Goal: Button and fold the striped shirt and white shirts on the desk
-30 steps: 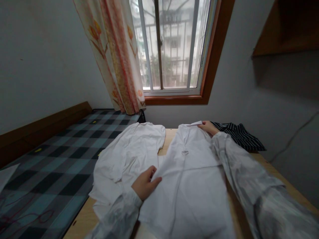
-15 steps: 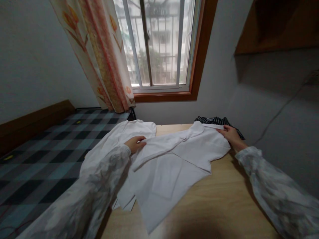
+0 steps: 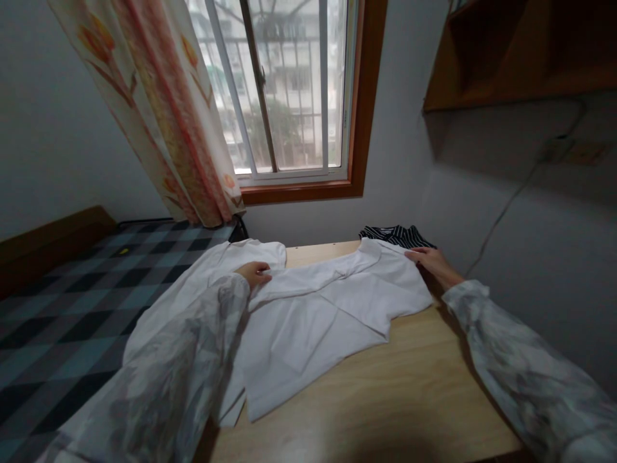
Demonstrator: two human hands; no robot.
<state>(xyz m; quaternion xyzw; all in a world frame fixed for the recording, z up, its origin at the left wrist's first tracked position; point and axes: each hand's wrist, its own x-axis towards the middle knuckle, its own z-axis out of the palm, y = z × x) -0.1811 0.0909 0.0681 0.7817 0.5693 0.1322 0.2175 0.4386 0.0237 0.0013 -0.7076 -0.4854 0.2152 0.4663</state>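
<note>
A white shirt (image 3: 308, 328) lies spread over the wooden table (image 3: 385, 392), wrinkled, with a fold running across its upper part. At its upper left edge, my left hand (image 3: 255, 275) pinches the cloth between thumb and fingers. My right hand (image 3: 434, 265) is closed on the shirt's far right corner. Another white garment (image 3: 193, 296) lies to the left, partly under my left sleeve. Behind the shirt, a black-and-white striped garment (image 3: 395, 235) sits at the table's back edge.
To the left stands a bed with a checked sheet (image 3: 96, 302) and a wooden headboard (image 3: 58, 241). A flowered curtain (image 3: 164, 116) hangs beside the window (image 3: 289, 96). A wooden wall shelf (image 3: 482, 58) juts out at upper right, with a cable (image 3: 501, 218) below it.
The shirt's lower edge has drawn back from the table front, and its cloth lies flatter and more stretched. Both hands keep hold. The view has turned slightly right.
</note>
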